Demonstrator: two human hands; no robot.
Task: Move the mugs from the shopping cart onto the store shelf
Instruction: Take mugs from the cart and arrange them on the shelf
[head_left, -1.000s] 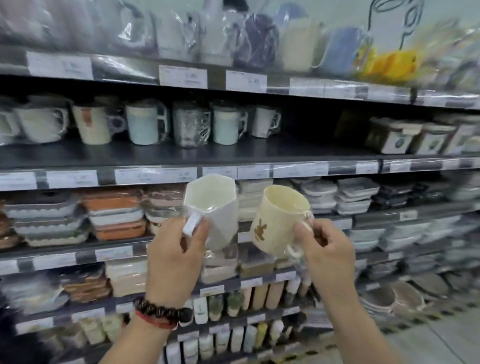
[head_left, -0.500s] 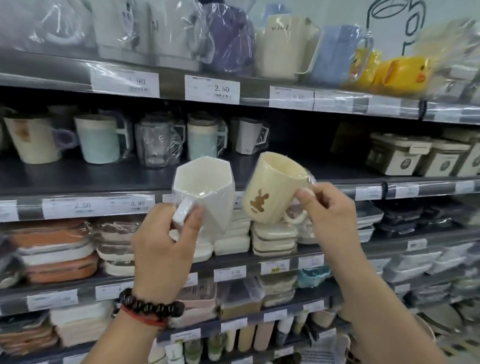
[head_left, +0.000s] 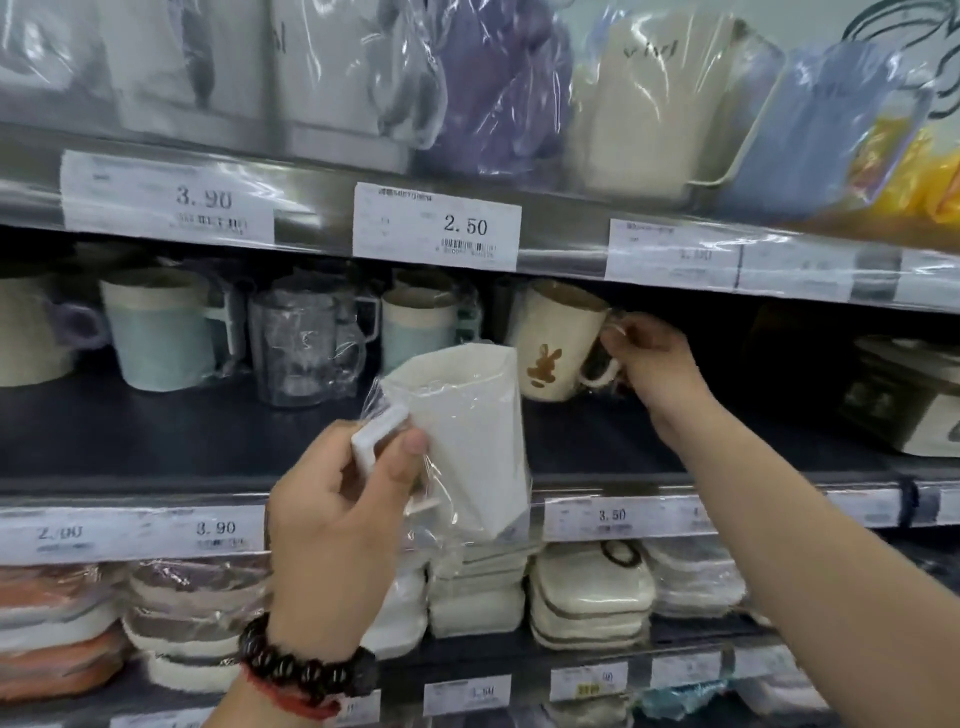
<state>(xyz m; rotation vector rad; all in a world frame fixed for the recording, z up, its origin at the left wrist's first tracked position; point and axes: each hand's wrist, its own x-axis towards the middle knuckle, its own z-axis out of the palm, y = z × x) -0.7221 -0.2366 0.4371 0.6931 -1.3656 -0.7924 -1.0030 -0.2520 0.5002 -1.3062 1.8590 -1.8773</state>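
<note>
My left hand (head_left: 337, 525) grips the square handle of a white angular mug (head_left: 462, 441) wrapped in clear plastic, held in front of the dark shelf (head_left: 156, 436). My right hand (head_left: 649, 369) holds the handle of a cream mug with a brown rabbit print (head_left: 556, 343), reached in over the shelf's middle; the mug tilts slightly and its base is at or just above the shelf surface. The shopping cart is out of view.
Several mugs stand at the back left of the same shelf, among them a pale blue mug (head_left: 161, 327) and a clear wrapped mug (head_left: 301, 348). A boxed item (head_left: 904, 400) sits at the right. Wrapped jugs fill the shelf above; stacked containers lie below.
Both hands have risen and moved forward. The right hand has carried the rabbit mug into the shelf, while the white mug has come up in front of the shelf edge.
</note>
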